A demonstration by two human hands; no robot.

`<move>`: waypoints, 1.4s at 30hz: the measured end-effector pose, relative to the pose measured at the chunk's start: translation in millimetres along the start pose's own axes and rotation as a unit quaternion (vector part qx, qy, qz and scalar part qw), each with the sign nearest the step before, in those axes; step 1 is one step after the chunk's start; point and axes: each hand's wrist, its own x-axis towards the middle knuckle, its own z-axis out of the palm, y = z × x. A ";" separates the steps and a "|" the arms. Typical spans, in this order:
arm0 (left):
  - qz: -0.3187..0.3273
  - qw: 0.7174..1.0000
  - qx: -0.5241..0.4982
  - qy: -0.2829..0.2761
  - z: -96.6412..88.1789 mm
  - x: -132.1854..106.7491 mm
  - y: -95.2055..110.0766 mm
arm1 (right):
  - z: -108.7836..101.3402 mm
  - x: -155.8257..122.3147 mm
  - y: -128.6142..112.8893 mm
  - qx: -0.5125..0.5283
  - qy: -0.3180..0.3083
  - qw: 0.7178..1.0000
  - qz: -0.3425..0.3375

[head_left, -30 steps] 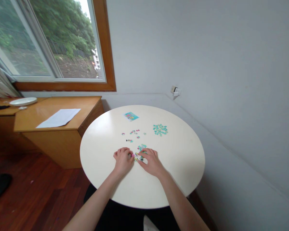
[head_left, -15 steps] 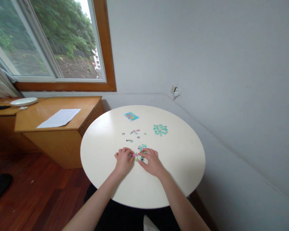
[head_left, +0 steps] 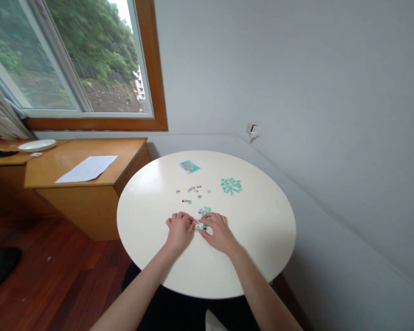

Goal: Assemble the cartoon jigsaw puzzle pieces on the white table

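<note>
On a white round table [head_left: 214,271], my left hand [head_left: 180,228] pinches a small pink jigsaw piece [head_left: 193,222] at the left side of a cluster of joined puzzle pieces [head_left: 204,211]. My right hand [head_left: 218,231] rests over the right side of that cluster, with thumb and forefinger on its pieces and partly covering them. Just beyond the hands lie a few loose pieces [head_left: 186,201] with black, red and teal on them. Several more small pieces [head_left: 194,189] are scattered farther back.
A pile of teal puzzle pieces [head_left: 231,185] lies right of centre. Toward the back is a colourful picture card [head_left: 189,167]. Left of the table stands a wooden desk [head_left: 131,151] with a paper sheet [head_left: 87,168] and a white plate [head_left: 37,145]. A wall socket [head_left: 253,130] is behind.
The pink piece in my left hand has shifted slightly right, closer against the cluster. My right hand stays in about the same place. The whole view has drifted a little.
</note>
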 end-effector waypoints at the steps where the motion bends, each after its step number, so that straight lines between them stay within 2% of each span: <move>1: 0.006 1.000 0.002 0.000 -0.6 -0.7 0.7 | 0.0 0.0 0.0 0.000 0.001 1.000 0.000; 9: 0.068 0.995 0.063 0.032 2.7 -5.5 -0.3 | 0.6 0.5 0.0 0.002 0.004 1.000 0.004; 20: 0.089 0.995 0.024 0.049 2.4 -6.4 -1.3 | -0.1 0.0 0.7 0.007 -0.002 1.000 0.012; 31: 0.127 0.990 0.044 0.033 4.8 -7.0 -2.0 | -0.9 0.8 -0.5 0.005 -0.007 1.000 0.016; 42: 0.122 0.990 0.064 0.015 0.7 -10.0 5.8 | -1.1 1.0 -1.5 0.013 -0.006 1.000 0.020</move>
